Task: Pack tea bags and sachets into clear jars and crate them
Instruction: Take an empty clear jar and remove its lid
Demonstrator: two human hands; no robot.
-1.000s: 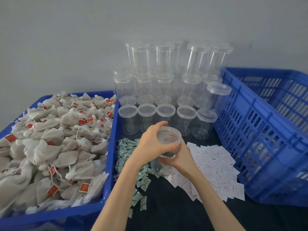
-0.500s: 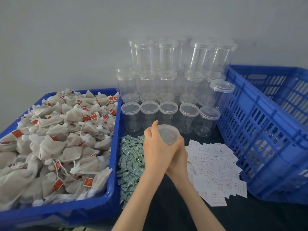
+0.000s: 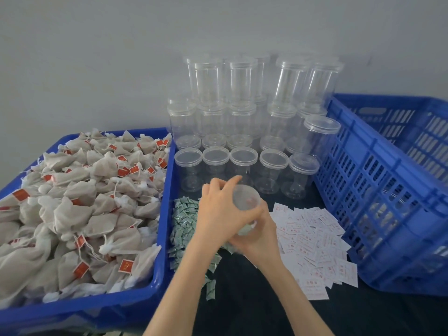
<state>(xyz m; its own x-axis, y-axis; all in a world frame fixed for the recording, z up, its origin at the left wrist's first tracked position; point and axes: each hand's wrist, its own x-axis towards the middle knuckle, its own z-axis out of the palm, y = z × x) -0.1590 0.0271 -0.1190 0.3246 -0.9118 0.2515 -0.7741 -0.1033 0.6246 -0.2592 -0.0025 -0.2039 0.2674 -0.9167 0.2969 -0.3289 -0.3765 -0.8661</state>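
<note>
Gripping a clear jar (image 3: 244, 209) from below with the right hand (image 3: 260, 236), the person curls left hand (image 3: 221, 214) fingers round its lid (image 3: 246, 197), apparently unscrewing; filling needs it off.

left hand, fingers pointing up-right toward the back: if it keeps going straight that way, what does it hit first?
Probably the front row of lidded clear jars just beyond the left hand, which grips the lid of the held jar. Depth is unclear from this single view, so which jar is a guess.
</note>
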